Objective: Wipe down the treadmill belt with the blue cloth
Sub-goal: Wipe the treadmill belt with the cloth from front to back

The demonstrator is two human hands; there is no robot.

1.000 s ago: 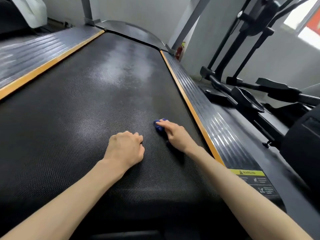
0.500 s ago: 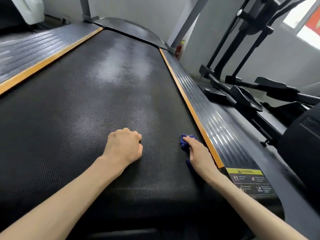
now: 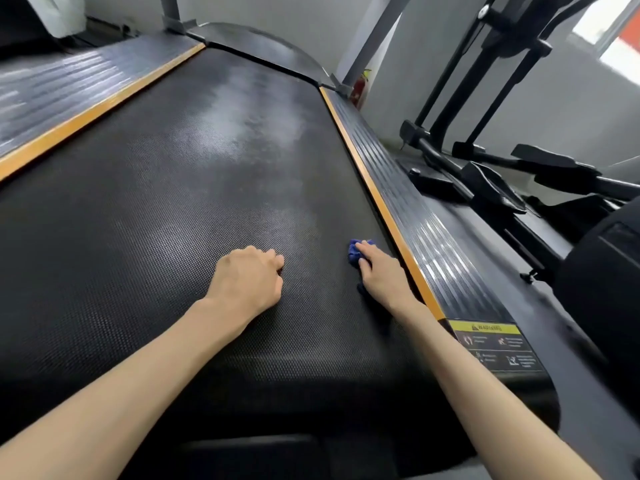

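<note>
Fingers (image 3: 366, 253) of right hand (image 3: 384, 282) curled over bunched blue cloth (image 3: 354, 254) on treadmill belt (image 3: 207, 185) beside orange strip (image 3: 387, 216), cloth mostly hidden underneath, left hand (image 3: 247, 282) fisted, fingertips tucked from view

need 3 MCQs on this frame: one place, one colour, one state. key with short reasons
1. Where on the treadmill belt is the blue cloth?
A) centre
B) near the right edge
C) on the left rail

2. Colour of the strip bordering the belt?
A) orange
B) green
C) white

3. The left hand is:
A) lifted clear
B) gripping the cloth
C) a fist resting on the belt

Key:
1 B: it is under the right hand, beside the right strip.
2 A: both strips are orange.
3 C: fingers curled, nothing held.
</note>
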